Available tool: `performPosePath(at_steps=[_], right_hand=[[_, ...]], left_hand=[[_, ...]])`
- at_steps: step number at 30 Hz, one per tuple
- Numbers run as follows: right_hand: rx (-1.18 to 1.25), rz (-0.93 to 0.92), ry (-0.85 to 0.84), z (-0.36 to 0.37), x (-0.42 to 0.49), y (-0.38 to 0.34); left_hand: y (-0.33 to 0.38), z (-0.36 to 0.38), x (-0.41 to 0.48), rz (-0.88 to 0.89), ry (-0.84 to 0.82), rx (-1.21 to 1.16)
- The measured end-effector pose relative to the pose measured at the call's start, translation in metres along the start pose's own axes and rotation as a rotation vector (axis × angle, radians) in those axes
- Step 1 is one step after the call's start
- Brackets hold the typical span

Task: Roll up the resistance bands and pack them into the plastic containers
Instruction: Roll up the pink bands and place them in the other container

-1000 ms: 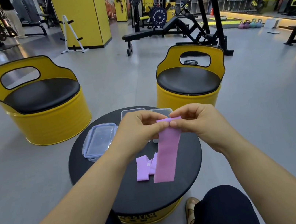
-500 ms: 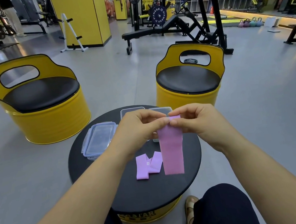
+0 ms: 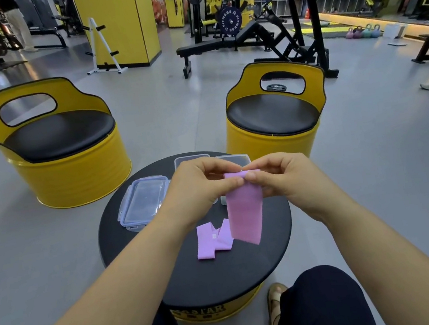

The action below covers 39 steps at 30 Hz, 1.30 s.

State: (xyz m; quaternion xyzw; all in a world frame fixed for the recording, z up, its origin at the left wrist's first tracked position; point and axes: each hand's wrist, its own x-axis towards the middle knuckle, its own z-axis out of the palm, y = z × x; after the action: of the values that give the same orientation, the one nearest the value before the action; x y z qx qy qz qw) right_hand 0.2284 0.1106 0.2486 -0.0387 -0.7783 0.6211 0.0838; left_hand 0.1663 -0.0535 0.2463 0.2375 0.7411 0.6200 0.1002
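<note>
Centre frame: we are pinching pink band (image 3: 246, 213) at its top with left hand (image 3: 198, 189) and right hand (image 3: 288, 182), apparently starting the roll; tight turns next.

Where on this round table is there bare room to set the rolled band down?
Best bare patch: the near side of the table, between the folded band and the near rim. A smaller strip lies right of the hanging band, partly hidden by the right hand. The far side is crowded with the lid and two containers.
</note>
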Motion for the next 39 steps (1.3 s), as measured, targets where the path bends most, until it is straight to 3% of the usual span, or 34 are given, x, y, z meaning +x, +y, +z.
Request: performPosePath(at_steps=[6,14,19,23,31,39], right_hand=[[0.041,-0.04,0.025,-0.002,0.001,0.0],[0.056,-0.029,0.009,0.0,0.002,0.005],[0.112,-0.033,-0.004,0.001,0.001,0.004],[0.073,-0.047,-0.082,0.0,-0.002,0.002],[-0.264,-0.106,-0.558,-0.016,0.002,-0.016],[-0.354,-0.141,-0.616,-0.012,0.002,-0.021]], left_hand=[[-0.001,0.002,-0.001,-0.095,-0.04,-0.059],[-0.006,0.0,0.0,-0.039,0.009,-0.016],[-0.008,0.003,0.001,-0.096,0.009,-0.14],[-0.01,-0.002,0.003,-0.181,-0.157,-0.383],[-0.006,-0.017,0.009,-0.307,-0.543,-0.357],[-0.012,-0.017,0.005,-0.282,-0.688,-0.313]])
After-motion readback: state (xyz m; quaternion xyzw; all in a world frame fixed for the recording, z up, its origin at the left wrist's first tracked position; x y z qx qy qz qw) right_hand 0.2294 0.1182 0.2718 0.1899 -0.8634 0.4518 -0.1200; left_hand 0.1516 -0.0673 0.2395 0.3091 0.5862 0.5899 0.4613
